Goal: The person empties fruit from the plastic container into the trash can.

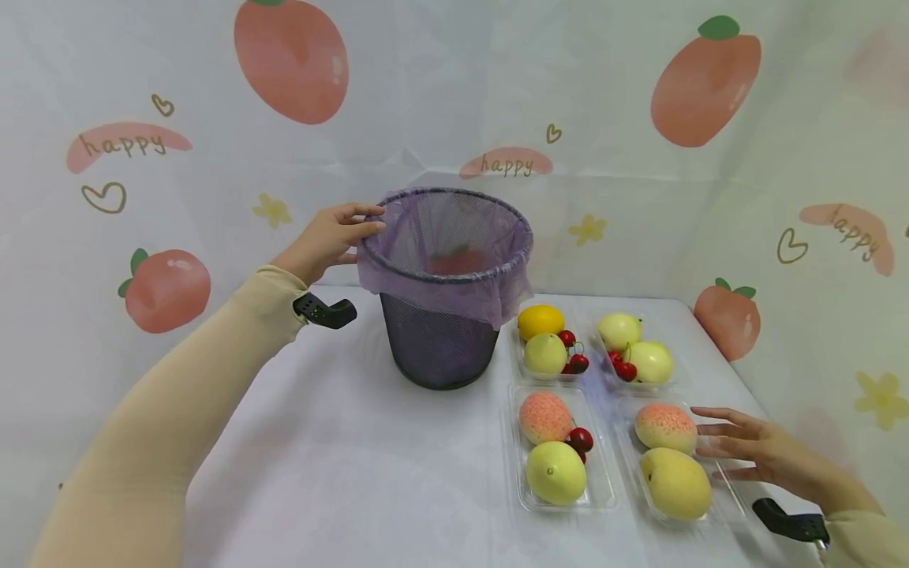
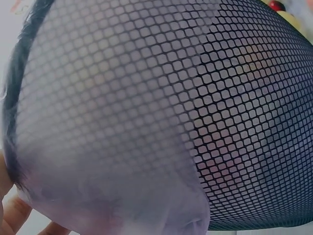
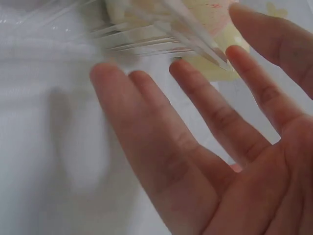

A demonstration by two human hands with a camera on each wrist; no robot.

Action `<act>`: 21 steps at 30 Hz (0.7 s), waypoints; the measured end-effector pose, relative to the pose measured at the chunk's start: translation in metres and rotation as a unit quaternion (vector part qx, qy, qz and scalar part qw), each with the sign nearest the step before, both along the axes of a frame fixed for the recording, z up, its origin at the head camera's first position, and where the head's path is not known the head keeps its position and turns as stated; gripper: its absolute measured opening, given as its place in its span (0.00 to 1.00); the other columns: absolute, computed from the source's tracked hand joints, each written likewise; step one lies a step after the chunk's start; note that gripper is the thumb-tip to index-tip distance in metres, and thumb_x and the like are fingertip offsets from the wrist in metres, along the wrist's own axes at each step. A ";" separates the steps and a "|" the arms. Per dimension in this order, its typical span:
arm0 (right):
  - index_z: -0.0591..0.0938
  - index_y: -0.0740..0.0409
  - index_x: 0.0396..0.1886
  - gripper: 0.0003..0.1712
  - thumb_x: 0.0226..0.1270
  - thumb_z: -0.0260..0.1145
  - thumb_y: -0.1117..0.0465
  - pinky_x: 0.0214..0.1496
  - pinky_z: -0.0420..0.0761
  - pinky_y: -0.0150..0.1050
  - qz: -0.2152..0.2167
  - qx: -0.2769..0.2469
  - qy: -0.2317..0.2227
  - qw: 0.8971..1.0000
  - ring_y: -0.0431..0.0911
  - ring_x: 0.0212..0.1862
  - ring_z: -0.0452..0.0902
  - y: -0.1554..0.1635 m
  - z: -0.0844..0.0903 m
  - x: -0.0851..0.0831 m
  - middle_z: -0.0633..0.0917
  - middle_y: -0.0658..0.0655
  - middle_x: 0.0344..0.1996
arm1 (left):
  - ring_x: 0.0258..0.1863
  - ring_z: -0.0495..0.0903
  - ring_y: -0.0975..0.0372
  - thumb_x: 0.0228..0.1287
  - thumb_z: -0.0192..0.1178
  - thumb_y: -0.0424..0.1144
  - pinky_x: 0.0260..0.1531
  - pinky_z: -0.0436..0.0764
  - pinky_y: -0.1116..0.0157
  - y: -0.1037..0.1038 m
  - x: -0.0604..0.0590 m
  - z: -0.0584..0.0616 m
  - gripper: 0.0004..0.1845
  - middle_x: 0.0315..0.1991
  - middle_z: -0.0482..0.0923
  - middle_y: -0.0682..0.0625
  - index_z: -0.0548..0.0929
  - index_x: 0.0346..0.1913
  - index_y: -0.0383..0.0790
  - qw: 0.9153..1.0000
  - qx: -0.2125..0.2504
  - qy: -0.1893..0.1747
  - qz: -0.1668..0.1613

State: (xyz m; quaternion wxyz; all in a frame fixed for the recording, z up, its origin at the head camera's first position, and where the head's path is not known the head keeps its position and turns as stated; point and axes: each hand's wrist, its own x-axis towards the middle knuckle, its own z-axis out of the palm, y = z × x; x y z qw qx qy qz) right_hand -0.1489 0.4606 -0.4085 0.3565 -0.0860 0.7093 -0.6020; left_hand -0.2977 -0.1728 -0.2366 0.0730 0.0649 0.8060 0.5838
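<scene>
The mesh bin point(image 1: 440, 315) rim is being gripped by the left hand point(image 1: 330, 237); the right hand point(image 1: 763, 454), fingers spread, is being held beside the clear tray point(image 1: 724, 489).

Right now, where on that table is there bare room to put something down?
The widest bare stretch of the table lies in front of the mesh bin, left of the fruit trays. The right side is crowded: four trays sit close together, with the right hand beside the nearest.

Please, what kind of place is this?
Probably a staged tabletop set, not a real kitchen: a printed peach "happy" backdrop, a white-covered table, clear trays of fruit and a lined mesh bin.
</scene>
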 end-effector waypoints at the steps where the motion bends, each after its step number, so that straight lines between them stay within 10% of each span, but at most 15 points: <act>1: 0.65 0.30 0.68 0.28 0.79 0.43 0.66 0.57 0.81 0.43 0.003 -0.003 -0.006 1.000 0.37 0.59 0.76 -0.001 0.000 0.000 0.77 0.33 0.57 | 0.62 0.68 0.55 0.70 0.57 0.46 0.67 0.68 0.50 0.000 0.000 0.000 0.26 0.68 0.65 0.45 0.69 0.69 0.47 1.000 0.000 0.000 0.001; 21: 0.64 0.18 0.64 0.34 0.78 0.42 0.68 0.56 0.81 0.49 0.034 -0.043 -0.075 0.996 0.43 0.59 0.76 -0.001 -0.004 0.002 0.75 0.29 0.56 | 0.62 0.69 0.56 0.70 0.58 0.46 0.66 0.69 0.51 0.001 0.002 -0.003 0.27 0.66 0.66 0.45 0.68 0.70 0.50 1.000 0.003 -0.006 0.016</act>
